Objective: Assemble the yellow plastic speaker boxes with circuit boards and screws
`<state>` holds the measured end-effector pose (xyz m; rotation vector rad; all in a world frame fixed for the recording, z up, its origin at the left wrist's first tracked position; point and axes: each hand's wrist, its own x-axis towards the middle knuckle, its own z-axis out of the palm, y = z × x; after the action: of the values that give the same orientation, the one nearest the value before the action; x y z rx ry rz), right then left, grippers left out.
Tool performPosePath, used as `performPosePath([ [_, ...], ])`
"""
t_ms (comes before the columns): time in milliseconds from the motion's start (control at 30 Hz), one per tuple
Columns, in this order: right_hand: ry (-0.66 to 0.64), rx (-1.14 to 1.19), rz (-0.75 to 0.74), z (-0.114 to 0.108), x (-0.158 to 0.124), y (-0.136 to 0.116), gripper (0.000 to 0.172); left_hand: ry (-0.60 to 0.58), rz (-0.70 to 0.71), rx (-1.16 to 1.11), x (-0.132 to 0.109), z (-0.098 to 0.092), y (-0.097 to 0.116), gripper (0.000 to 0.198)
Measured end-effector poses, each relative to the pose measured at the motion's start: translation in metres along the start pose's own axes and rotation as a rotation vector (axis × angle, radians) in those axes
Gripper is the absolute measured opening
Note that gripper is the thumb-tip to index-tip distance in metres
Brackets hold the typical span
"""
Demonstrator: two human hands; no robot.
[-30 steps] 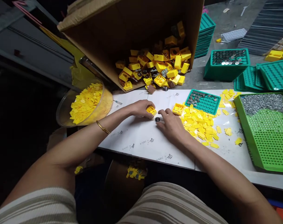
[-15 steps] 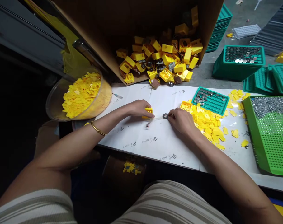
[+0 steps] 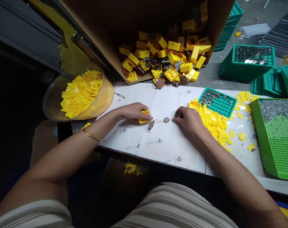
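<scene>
My left hand [image 3: 135,111] is closed round a small yellow housing [image 3: 144,117] on the white table. Thin pale wires run right from the housing to a round dark disc with a light centre [image 3: 166,120], which lies on the table. A small brown piece [image 3: 151,125] lies just below the wires. To the right of the disc, my right hand [image 3: 184,117] pinches a small dark round part [image 3: 177,114] between its fingers, apart from the wired disc.
Loose yellow pieces [image 3: 216,126] and a teal tray of round parts [image 3: 218,103] lie right, beside a green basket [image 3: 265,139]. A tub of yellow pieces [image 3: 108,95] stands left. Behind is a cardboard box [image 3: 98,41] of yellow housings. A syringe [image 3: 120,95] lies back left.
My right hand has let go of the wired disc and moved slightly right; a dark round part now shows in its fingers. My left hand and the housing have shifted slightly left in view.
</scene>
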<state>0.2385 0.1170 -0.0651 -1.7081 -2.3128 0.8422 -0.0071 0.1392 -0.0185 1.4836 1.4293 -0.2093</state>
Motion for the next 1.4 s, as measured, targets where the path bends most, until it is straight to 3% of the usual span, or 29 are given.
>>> performPosePath([
  [100,0.016,-0.023,-0.126,0.004,-0.003,-0.014,0.044,-0.071,-0.014,-0.188,-0.002,0.003,-0.005,0.037],
  [200,-0.037,-0.08,-0.248,0.011,-0.001,-0.028,0.026,-0.104,-0.014,-0.325,-0.001,0.008,-0.01,0.035],
  [267,-0.047,-0.106,-0.255,0.012,-0.003,-0.03,0.025,-0.103,-0.036,-0.457,-0.001,0.013,-0.012,0.033],
  [433,0.069,-0.177,-0.324,0.012,-0.036,0.002,0.032,-0.177,-0.179,-1.017,-0.009,0.044,0.001,0.03],
  [533,0.117,-0.256,-0.443,0.018,-0.066,0.027,0.034,-0.267,-0.272,-1.129,-0.015,0.068,0.017,0.032],
  [633,0.144,-0.281,-0.525,0.024,-0.084,0.04,0.036,-0.281,-0.31,-1.113,-0.018,0.086,0.03,0.032],
  [867,0.089,-0.167,-0.219,0.012,-0.082,0.032,0.025,-0.24,-0.31,-0.998,-0.025,0.093,0.044,0.032],
  [1033,0.01,-0.226,-0.104,0.002,-0.08,0.024,0.02,-0.232,-0.385,-0.855,-0.032,0.092,0.039,0.029],
  [1100,0.011,-0.19,-0.082,0.0,-0.081,0.023,0.02,-0.329,-0.419,-0.857,-0.032,0.097,0.032,0.035],
  [1167,0.039,-0.088,-0.067,-0.005,-0.083,0.022,0.019,-0.524,-0.439,-0.93,-0.031,0.105,0.025,0.046],
  [1267,0.138,0.087,-0.056,-0.018,-0.09,0.022,0.016,-0.726,-0.312,-1.141,-0.027,0.119,0.023,0.051],
  [1400,0.259,0.124,-0.011,-0.038,-0.11,0.026,0.012,-0.625,-0.051,-1.403,-0.017,0.135,0.036,0.048],
])
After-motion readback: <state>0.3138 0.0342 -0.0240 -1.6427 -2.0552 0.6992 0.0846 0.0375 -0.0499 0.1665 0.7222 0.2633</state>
